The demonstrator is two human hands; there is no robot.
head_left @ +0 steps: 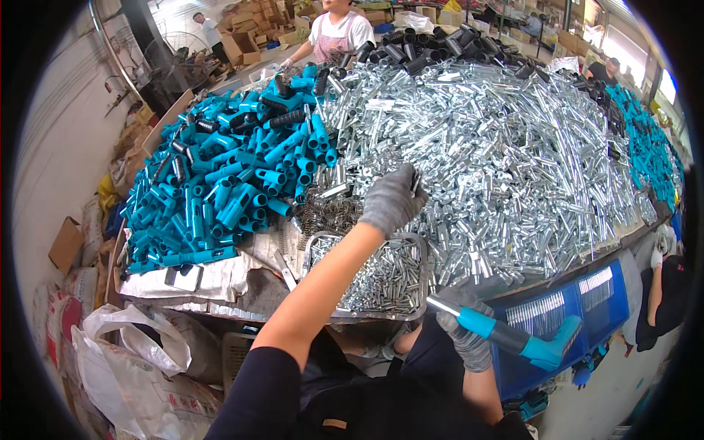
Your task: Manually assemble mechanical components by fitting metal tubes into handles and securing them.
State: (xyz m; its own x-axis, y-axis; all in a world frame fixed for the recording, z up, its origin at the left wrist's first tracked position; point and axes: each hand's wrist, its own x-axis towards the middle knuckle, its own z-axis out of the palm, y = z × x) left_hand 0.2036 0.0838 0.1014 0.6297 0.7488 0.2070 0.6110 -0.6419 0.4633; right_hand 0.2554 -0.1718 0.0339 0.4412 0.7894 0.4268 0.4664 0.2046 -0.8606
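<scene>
A teal-handled tool (513, 339) is gripped in the right hand (463, 334) below the surface (242, 290) edge, while the left hand (392, 199) is closed on a small part at the pile of silver tubes (499, 154); neighbouring tubes could be dislodged and sent sliding off the heaped edge

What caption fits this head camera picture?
Grey-gloved left hand reaches into shiny silver metal tubes; right hand holds a teal-and-black plastic handle.

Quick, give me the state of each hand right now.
Left hand: gloved, closed over the pile of shiny silver metal tubes; what it holds cannot be told.
Right hand: gloved, closed on a teal-and-black plastic handle with metal tube.
</scene>
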